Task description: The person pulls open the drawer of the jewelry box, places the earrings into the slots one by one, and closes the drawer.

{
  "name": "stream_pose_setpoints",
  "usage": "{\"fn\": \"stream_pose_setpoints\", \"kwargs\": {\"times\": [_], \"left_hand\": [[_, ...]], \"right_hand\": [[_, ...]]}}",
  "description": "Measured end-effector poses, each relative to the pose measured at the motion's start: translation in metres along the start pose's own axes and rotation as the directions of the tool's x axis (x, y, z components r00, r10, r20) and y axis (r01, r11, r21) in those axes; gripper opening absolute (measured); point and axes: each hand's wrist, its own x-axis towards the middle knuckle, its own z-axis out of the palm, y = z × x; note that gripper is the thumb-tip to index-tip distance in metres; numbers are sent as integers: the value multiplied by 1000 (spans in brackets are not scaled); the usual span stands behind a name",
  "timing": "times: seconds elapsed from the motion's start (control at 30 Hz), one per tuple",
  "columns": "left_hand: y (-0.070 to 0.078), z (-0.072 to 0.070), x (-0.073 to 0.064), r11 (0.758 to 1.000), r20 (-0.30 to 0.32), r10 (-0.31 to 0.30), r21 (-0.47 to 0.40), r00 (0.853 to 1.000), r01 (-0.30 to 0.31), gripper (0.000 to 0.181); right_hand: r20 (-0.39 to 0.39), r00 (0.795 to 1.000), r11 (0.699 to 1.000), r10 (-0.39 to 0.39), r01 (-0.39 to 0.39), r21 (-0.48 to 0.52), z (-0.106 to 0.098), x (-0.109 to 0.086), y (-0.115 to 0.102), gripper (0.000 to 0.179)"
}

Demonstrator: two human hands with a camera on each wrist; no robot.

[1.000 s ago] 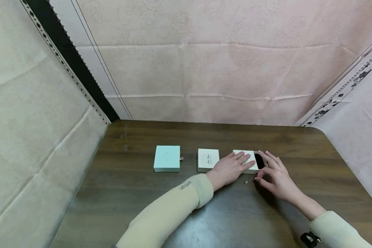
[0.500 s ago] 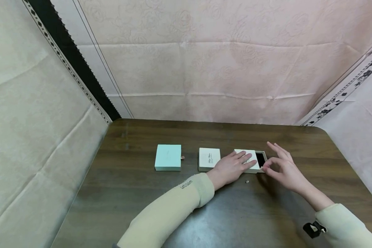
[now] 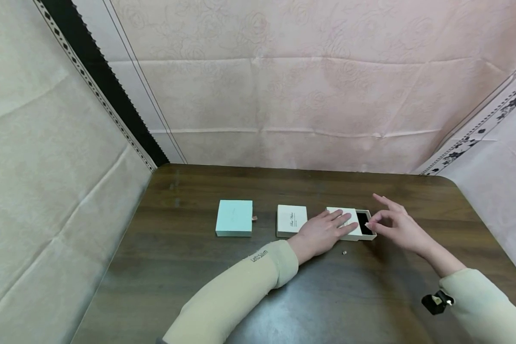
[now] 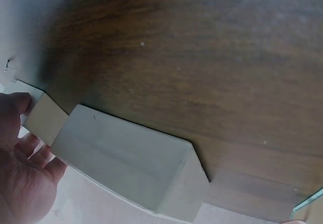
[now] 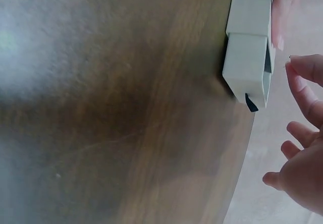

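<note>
A white drawer box (image 3: 351, 236) stands on the table, its tray (image 3: 371, 236) slid partly out to the right and showing a black lining. My left hand (image 3: 320, 233) holds the box's sleeve, fingers across the top and the thumb against its front wall. Over the tray, my right hand (image 3: 397, 227) pinches a tiny pale piece (image 3: 367, 224) between thumb and index finger; its kind is too small to tell. In front of the box lies a small shiny stud (image 3: 344, 252), like an earring, also visible in the left wrist view. A black pull tab (image 5: 251, 103) hangs from the tray's end.
Left of my left hand sits a second white box (image 3: 288, 224) with dark lettering. Farther left is a turquoise box (image 3: 234, 219) with a short ribbon tab at its side. The wooden table (image 3: 189, 277) ends at a pale cloth backdrop (image 3: 258, 105).
The right hand, first near the tray's front corner, has moved back and right to above the tray, which now sticks out farther. My left hand keeps its place on the box.
</note>
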Motion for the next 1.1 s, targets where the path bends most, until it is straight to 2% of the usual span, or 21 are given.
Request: {"fn": "stream_pose_setpoints", "kwargs": {"times": [0.4,0.6,0.77,0.93,1.1], "left_hand": [[0,1,1,1000,14,2,-7,1000,-2,57],[0,2,2,1000,23,-1,-18,1000,1,57],[0,1,2,1000,15,-1,-5,1000,1,57],[0,0,1,1000,20,-3,-1,1000,3,57],[1,0,1,1000,25,-2,11,1000,2,57]], "right_hand": [[99,992,994,84,-90,63,-5,16,6,8],[157,976,980,153,-170,103,-6,21,10,14],[174,965,971,197,-216,101,-7,23,14,18],[176,965,971,195,-216,105,-6,26,17,18],[169,974,982,152,-169,89,-3,30,17,12]]}}
